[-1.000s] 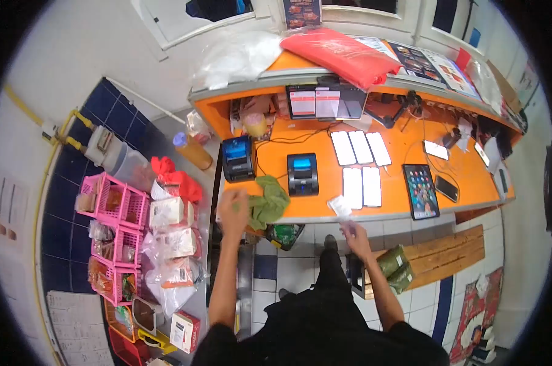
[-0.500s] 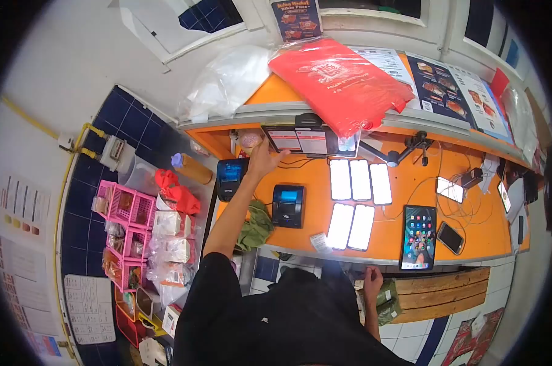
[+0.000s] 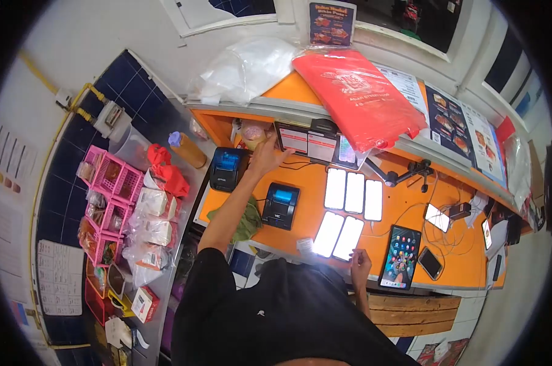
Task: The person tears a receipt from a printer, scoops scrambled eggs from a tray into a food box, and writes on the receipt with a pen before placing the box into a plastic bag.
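A black flat screen point(image 3: 306, 143) showing white-and-red panels stands propped at the back of the orange surface point(image 3: 404, 201). The left hand point(image 3: 265, 157) reaches to its lower left corner, grip spread wide and holding nothing. The right hand point(image 3: 360, 266) rests at the surface's front edge, just beside glowing white phones point(image 3: 339, 233). How far its grip is open cannot be told.

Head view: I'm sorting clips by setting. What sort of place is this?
Probably a takeaway food shop's order desk: two receipt printers and rows of lit phones on the orange counter, with food menus above.
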Demonstrator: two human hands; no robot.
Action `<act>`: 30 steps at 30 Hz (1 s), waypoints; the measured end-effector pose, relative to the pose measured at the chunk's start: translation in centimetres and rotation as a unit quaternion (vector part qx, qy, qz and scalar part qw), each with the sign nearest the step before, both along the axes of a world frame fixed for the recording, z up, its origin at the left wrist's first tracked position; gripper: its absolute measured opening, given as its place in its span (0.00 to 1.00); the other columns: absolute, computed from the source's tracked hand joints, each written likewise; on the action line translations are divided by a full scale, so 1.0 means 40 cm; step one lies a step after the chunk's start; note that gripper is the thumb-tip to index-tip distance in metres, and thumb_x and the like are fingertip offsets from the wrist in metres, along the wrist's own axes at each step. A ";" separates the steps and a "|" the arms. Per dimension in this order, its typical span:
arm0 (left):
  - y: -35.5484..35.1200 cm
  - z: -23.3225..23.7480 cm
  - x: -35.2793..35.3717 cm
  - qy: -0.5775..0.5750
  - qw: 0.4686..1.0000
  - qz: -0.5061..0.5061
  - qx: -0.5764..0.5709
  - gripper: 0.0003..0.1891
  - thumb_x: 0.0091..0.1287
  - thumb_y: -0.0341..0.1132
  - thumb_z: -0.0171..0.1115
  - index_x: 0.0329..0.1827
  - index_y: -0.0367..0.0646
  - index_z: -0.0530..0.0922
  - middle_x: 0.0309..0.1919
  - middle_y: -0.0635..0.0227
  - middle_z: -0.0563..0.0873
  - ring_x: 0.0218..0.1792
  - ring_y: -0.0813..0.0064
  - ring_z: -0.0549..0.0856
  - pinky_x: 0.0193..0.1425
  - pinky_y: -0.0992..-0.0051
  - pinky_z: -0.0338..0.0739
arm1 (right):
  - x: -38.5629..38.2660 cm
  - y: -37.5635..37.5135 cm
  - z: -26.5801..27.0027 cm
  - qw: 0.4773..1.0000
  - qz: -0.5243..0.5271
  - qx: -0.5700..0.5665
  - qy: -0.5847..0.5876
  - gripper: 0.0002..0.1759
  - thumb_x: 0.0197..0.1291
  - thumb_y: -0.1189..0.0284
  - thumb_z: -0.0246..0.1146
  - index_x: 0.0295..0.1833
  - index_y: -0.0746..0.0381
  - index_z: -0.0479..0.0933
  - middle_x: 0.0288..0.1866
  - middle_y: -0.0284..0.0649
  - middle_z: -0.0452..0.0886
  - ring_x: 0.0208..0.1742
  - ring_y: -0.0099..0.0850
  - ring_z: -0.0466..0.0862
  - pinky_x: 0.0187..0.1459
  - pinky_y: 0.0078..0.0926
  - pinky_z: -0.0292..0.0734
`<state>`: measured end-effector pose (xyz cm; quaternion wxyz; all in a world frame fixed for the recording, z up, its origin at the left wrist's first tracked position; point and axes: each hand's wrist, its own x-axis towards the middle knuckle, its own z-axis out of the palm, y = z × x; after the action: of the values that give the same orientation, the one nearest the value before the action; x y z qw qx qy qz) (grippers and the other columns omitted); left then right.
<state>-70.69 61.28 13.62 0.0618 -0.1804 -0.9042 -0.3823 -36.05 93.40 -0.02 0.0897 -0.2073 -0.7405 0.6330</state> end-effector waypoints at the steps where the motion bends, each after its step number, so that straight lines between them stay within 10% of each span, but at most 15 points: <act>1: 0.001 0.000 -0.004 -0.013 1.000 0.001 0.003 0.37 0.61 0.50 0.74 0.68 0.36 0.72 0.53 0.44 0.86 0.56 0.45 0.85 0.59 0.56 0.79 | -0.012 -0.002 0.007 1.000 0.001 0.003 0.002 0.07 0.73 0.76 0.57 0.43 0.65 0.79 0.33 0.36 0.83 0.33 0.22 0.80 0.38 0.21 0.76; 8: 0.007 -0.046 0.080 0.041 0.997 0.064 0.012 0.34 0.63 0.45 0.74 0.67 0.37 0.72 0.54 0.46 0.85 0.44 0.50 0.87 0.52 0.60 0.81 | -0.143 -0.063 0.047 0.990 0.061 0.100 0.073 0.07 0.71 0.76 0.58 0.45 0.68 0.80 0.36 0.36 0.83 0.41 0.22 0.81 0.45 0.24 0.76; 11: 0.016 -0.090 0.204 0.176 0.962 0.141 0.154 0.21 0.65 0.36 0.72 0.57 0.39 0.77 0.39 0.57 0.85 0.35 0.63 0.85 0.42 0.67 0.80 | -0.207 -0.134 0.088 0.992 0.065 0.086 0.063 0.08 0.70 0.77 0.59 0.47 0.68 0.81 0.37 0.37 0.84 0.42 0.24 0.82 0.46 0.26 0.77; 15: -0.015 -0.311 0.543 -0.095 0.923 0.183 0.324 0.08 0.68 0.33 0.68 0.42 0.38 0.82 0.33 0.67 0.85 0.35 0.77 0.84 0.41 0.76 0.78 | -0.273 -0.246 0.107 0.979 0.097 0.152 0.094 0.07 0.68 0.75 0.61 0.48 0.64 0.81 0.42 0.41 0.87 0.42 0.33 0.85 0.47 0.30 0.79; 20: -0.235 -0.562 0.991 -0.462 0.875 -0.056 0.135 0.13 0.72 0.35 0.65 0.54 0.37 0.81 0.45 0.61 0.89 0.47 0.73 0.88 0.54 0.71 0.80 | -0.407 -0.327 0.208 0.907 0.187 0.335 0.175 0.08 0.67 0.73 0.61 0.49 0.63 0.79 0.53 0.44 0.84 0.51 0.44 0.85 0.51 0.37 0.80; 25: -0.495 -0.530 1.103 -0.414 0.888 0.145 0.136 0.25 0.73 0.52 0.62 0.55 0.35 0.82 0.45 0.54 0.88 0.53 0.63 0.86 0.61 0.68 0.76 | -0.533 -0.350 0.339 0.767 0.330 0.527 0.158 0.13 0.64 0.72 0.62 0.53 0.62 0.76 0.68 0.44 0.75 0.62 0.46 0.79 0.58 0.43 0.77; 30: -0.839 -0.984 1.514 -0.438 0.882 0.168 -0.047 0.22 0.68 0.50 0.60 0.50 0.40 0.86 0.45 0.48 0.89 0.52 0.54 0.87 0.59 0.55 0.78 | -0.640 -0.337 0.417 0.664 0.337 0.635 0.206 0.14 0.63 0.72 0.61 0.53 0.62 0.77 0.72 0.43 0.72 0.64 0.44 0.79 0.57 0.45 0.78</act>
<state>-10.14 27.71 -25.75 -0.2858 0.1568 -0.8727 -0.3636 -61.65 79.91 16.67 0.1301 0.2993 -0.9450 0.0231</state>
